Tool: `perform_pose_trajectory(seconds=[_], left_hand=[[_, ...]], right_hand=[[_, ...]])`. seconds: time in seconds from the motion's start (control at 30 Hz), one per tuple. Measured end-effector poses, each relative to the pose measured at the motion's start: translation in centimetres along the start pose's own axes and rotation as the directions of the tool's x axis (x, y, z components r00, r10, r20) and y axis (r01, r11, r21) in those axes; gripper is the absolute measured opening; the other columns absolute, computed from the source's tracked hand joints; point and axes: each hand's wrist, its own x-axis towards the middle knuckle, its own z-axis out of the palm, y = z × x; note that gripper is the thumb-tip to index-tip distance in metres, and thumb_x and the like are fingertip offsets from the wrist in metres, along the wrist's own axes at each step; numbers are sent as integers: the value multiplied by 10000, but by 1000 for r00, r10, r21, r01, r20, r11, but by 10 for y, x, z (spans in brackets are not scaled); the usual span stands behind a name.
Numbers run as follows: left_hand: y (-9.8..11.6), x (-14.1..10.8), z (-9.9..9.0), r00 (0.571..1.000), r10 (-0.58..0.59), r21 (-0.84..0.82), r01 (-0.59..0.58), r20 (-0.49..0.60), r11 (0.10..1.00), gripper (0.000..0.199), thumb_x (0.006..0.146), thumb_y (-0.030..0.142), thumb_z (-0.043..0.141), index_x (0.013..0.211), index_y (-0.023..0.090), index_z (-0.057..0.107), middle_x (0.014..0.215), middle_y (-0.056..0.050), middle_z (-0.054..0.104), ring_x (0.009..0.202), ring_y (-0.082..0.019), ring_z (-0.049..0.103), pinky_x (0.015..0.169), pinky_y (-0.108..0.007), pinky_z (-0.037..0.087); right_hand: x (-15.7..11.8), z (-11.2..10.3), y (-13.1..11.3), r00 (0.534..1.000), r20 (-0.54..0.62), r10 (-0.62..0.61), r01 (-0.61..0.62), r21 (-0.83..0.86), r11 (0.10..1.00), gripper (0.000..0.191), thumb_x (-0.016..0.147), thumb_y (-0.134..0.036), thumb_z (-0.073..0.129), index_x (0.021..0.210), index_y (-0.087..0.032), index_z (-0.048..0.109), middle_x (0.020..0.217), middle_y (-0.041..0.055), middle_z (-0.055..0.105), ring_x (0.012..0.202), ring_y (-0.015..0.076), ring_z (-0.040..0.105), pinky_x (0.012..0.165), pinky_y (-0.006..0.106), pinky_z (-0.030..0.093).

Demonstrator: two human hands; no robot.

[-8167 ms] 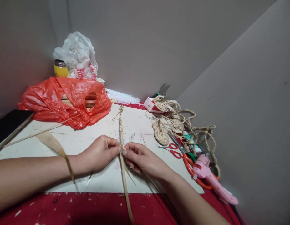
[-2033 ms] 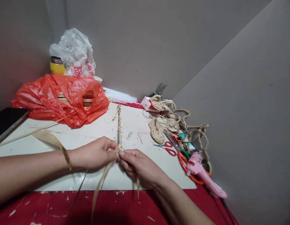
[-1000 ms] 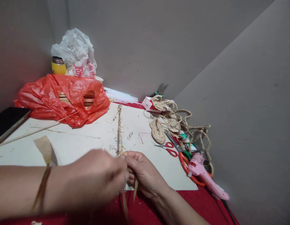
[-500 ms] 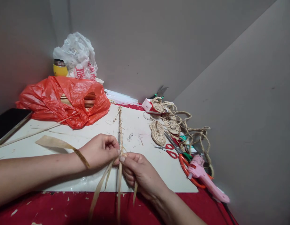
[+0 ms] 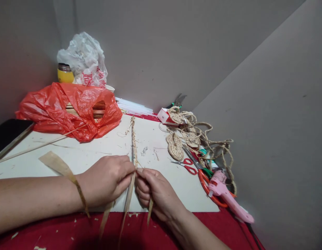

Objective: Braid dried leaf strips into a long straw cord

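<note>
A narrow braid of dry straw-coloured strips (image 5: pixel 134 142) runs away from me over the white board (image 5: pixel 153 139). At its near end my left hand (image 5: pixel 111 178) is closed in a pinch on the strips. Close beside it, almost touching, my right hand (image 5: pixel 154 191) pinches the same end from the right. A loose strip (image 5: pixel 128 198) hangs between the hands toward the front edge, and a shorter one (image 5: pixel 150 211) sticks out below my right hand. One wide strip (image 5: pixel 56 163) lies across my left wrist. The fingertips' exact hold is partly hidden.
At the left are a red plastic bag (image 5: pixel 72 107) of strips and a black phone-like slab (image 5: pixel 9 137). On the right lie coiled braids (image 5: pixel 175 146), red-handled scissors (image 5: pixel 189 166), larger orange-handled scissors (image 5: pixel 202 180) and a pink glue gun (image 5: pixel 225 194). Grey walls stand behind.
My left hand has rolled over, its back now turned up and its fingers curled lower. The middle strip has swung left at its lower end. The right hand has barely moved.
</note>
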Motion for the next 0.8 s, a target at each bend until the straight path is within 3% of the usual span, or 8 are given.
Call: perform_pose_trajectory(seconds=[0.17, 0.3, 0.37, 0.43, 0.5, 0.57, 0.67, 0.8], left_hand=[[2, -4, 3, 965, 256, 309, -263, 62, 914, 198, 871, 122, 384, 831, 146, 576, 733, -46, 551, 645, -153, 485, 586, -259, 398], [3, -5, 2, 948, 319, 227, -315, 18, 922, 210, 888, 158, 383, 835, 143, 586, 726, -52, 561, 639, -153, 487, 605, -274, 408], [3, -2, -1, 969, 234, 47, -231, -82, 972, 242, 891, 197, 389, 774, 150, 596, 691, -41, 566, 631, -135, 492, 614, -258, 401], [1, 3, -3, 985, -18, -227, -23, -173, 974, 246, 876, 219, 412, 716, 155, 588, 664, -23, 568, 636, -118, 505, 623, -236, 399], [-1, 10, -2, 935, -331, -522, 222, -124, 823, 177, 839, 237, 460, 724, 157, 568, 636, 0, 559, 614, -106, 507, 595, -220, 396], [-3, 15, 2, 870, -483, -735, 390, 98, 554, 103, 791, 251, 507, 783, 156, 545, 621, 13, 560, 583, -105, 514, 565, -218, 401], [-6, 17, 11, 813, -388, -835, 525, 435, 163, 149, 745, 264, 535, 844, 154, 518, 641, 2, 594, 567, -120, 554, 575, -248, 447], [-8, 14, 17, 798, -297, -810, 575, 524, 119, 144, 733, 283, 536, 786, 150, 545, 521, 38, 520, 388, -75, 427, 422, -202, 351]], right_hand=[[0, -3, -1, 1000, -25, -11, 13, 69, 998, 457, 760, -409, 667, 517, -186, 351, 361, -117, 282, 309, 14, 176, 318, 153, 119], [-1, -3, -3, 999, -33, -2, 5, 85, 996, 443, 755, -351, 670, 506, -183, 343, 371, -115, 280, 318, 12, 186, 325, 149, 133], [-2, -2, -3, 999, -39, 9, -6, 85, 996, 429, 748, -356, 673, 509, -179, 364, 374, -117, 272, 321, 12, 182, 326, 149, 129], [-3, 0, -4, 999, -44, 19, -15, 78, 997, 370, 737, -371, 684, 546, -163, 444, 380, -126, 257, 325, 11, 164, 325, 146, 122], [-3, 1, -5, 999, -45, 27, -24, 66, 998, 308, 728, -377, 694, 615, -143, 528, 386, -134, 249, 328, 8, 147, 324, 144, 118], [-2, 1, -6, 999, -42, 34, -31, 63, 998, 288, 723, -368, 699, 637, -139, 547, 390, -134, 259, 326, 6, 142, 320, 145, 116], [-2, 0, -5, 999, -29, 37, -35, 48, 998, 299, 730, -357, 695, 608, -144, 525, 385, -124, 285, 319, 8, 157, 318, 153, 101], [-1, -1, -5, 999, 17, 30, -31, 21, 999, 291, 741, -362, 686, 619, -140, 541, 389, -126, 269, 324, 8, 145, 325, 160, 89]])
